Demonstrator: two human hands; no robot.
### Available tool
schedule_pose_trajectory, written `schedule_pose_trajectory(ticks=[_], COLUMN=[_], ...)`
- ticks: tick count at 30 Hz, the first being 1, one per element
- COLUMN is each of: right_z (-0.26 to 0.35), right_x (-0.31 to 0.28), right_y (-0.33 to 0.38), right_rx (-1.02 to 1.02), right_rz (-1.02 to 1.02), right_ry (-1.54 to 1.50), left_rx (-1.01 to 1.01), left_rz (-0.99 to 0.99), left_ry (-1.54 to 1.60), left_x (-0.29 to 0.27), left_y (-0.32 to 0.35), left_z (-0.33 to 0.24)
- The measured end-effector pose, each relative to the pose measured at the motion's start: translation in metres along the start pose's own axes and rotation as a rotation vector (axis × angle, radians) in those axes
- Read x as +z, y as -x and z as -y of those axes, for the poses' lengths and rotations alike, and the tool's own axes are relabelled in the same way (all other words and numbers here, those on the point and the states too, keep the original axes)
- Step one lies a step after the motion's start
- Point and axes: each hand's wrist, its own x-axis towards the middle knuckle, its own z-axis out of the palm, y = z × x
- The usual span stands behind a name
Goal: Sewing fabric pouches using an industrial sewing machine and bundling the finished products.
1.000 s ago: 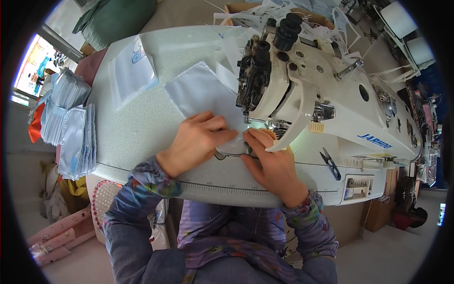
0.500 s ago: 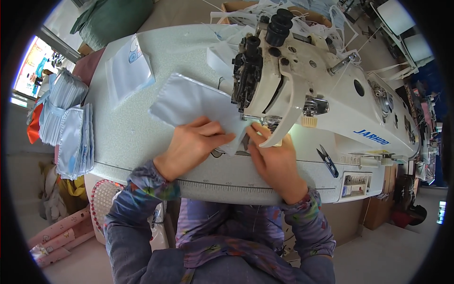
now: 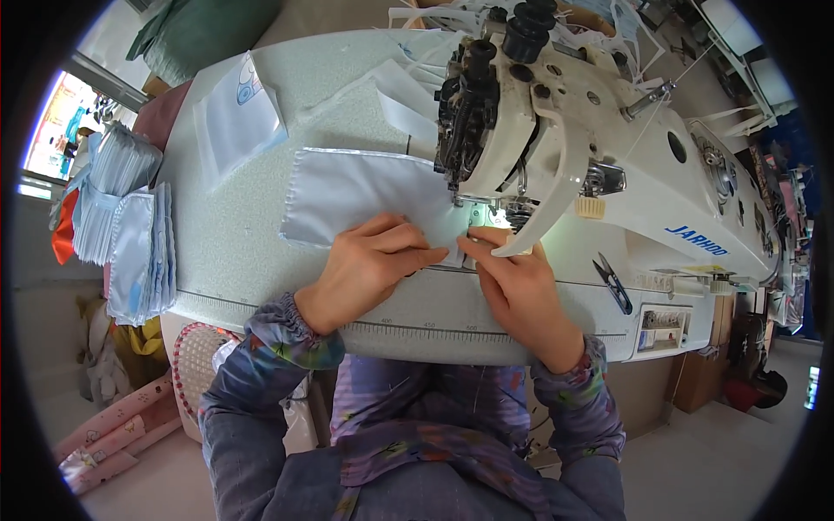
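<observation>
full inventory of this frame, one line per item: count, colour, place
fabric piece: 1, pale blue satin, flat on the table, right end at the needle
sewing machine: 1, white with black knobs, right half of the table
table: 1, pale speckled green, centre
printed fabric piece: 1, white with blue print, table's far left
white strips: several, behind the fabric piece, beside the machine head
thread snips: 1, dark, on the machine bed at right
stacked fabric pieces: many, pale blue, left of the table
basket: 1, pink-rimmed, below the table's left edge
left hand: 1, flat on the fabric piece
right hand: 1, fingertips on the fabric edge by the presser foot
</observation>
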Motion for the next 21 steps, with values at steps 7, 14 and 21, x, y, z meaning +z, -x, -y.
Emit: schedule_pose_trajectory(ticks=[7,14,21], right_z=[-0.003,-0.002,-0.01], right_x=[0.006,0.007,0.008], right_y=[0.002,0.003,-0.004], right_rx=[-0.036,-0.079,-0.056], right_rz=[0.045,0.023,0.076], right_ry=[0.377,0.236,0.329], left_rx=[-0.041,0.012,0.041], left_rz=[0.067,0.092,0.034], left_ry=[-0.017,-0.096,-0.069], left_x=[-0.001,-0.004,0.005], left_y=[-0.001,-0.012,-0.025], left_z=[-0.01,0.003,0.035])
